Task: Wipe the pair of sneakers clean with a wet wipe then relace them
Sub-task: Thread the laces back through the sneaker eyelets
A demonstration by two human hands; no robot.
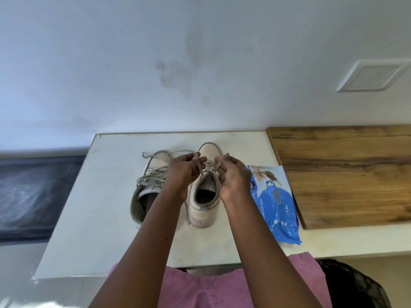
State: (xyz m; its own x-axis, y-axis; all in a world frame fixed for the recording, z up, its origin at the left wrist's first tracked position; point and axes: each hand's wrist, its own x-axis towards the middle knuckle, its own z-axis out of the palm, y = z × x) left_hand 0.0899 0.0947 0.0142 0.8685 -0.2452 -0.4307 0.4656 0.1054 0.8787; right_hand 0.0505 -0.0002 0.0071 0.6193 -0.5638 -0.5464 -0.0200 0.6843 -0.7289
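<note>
Pinching one end apiece, the left hand point(184, 168) and the right hand point(233, 174) are hovering over one sneaker point(203, 210), each grip clenched on a strand of its lace point(200, 168). That sneaker is standing upright on the white counter point(100, 196), with its long axis running straight away from the person, heel near and toe toward the wall. The hands are sitting either side of that axis, above the tongue, so the strands are rising from the upper eyelets outward into each grip; neither hand looks nearer than the other. By my reading, the coming cross or knot is depending on drawing both ends evenly over that midline. The other sneaker point(151, 174) is sitting just beside it on the left, laces loose, and a blue wet wipe pack point(278, 210) is resting to the right.
</note>
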